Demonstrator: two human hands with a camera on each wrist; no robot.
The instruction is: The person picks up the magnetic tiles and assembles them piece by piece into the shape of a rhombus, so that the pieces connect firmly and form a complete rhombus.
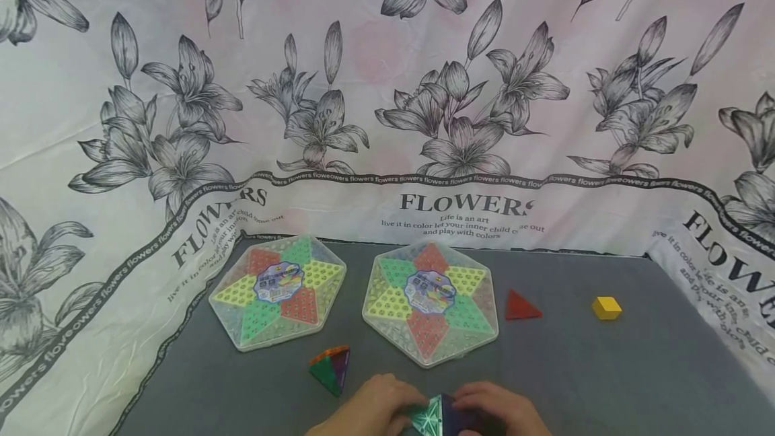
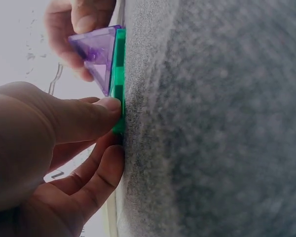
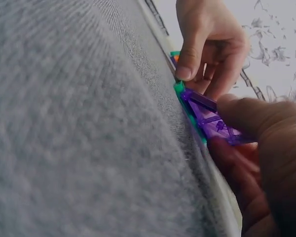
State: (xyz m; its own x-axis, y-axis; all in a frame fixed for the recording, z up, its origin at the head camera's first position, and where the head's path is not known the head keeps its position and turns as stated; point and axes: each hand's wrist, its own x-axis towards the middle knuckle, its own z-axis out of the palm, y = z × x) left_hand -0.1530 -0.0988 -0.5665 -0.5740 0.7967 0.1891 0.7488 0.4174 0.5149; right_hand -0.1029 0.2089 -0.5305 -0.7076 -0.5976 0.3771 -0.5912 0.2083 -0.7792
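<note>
Landmark: the middle hexagonal Chinese checkers case (image 1: 430, 305). Both hands work on its near side, cut off by the bottom of the head view. Left hand (image 1: 381, 404) pinches a green magnetic tile (image 1: 428, 417), thumb on one end; some fingertips hidden. Right hand (image 1: 499, 408) grips a purple triangular tile (image 2: 101, 47) between thumb and fingers; far fingers hidden behind it. Purple tile stands up against the green one, touching; the green one shows almost edge-on in the wrist views. Can't tell if more tiles sit between the palms.

Count: two hexagonal cases, the second case (image 1: 278, 291) just left of the landmark; label print too small to read. One red triangular tile (image 1: 521, 305) just right of the landmark, one yellow cube (image 1: 607, 308) farther right. One tile cluster (image 1: 331, 370) near-left of the landmark, three colours visible: orange, green, purple; its underside is hidden.

Far edge of the grey tabletop (image 1: 605, 382) runs close behind the landmark, floral cloth (image 1: 375, 52) hanging there. Wide gap between red tile and cube; broad stretch of top near-right of the landmark. Near edge out of the head view.
</note>
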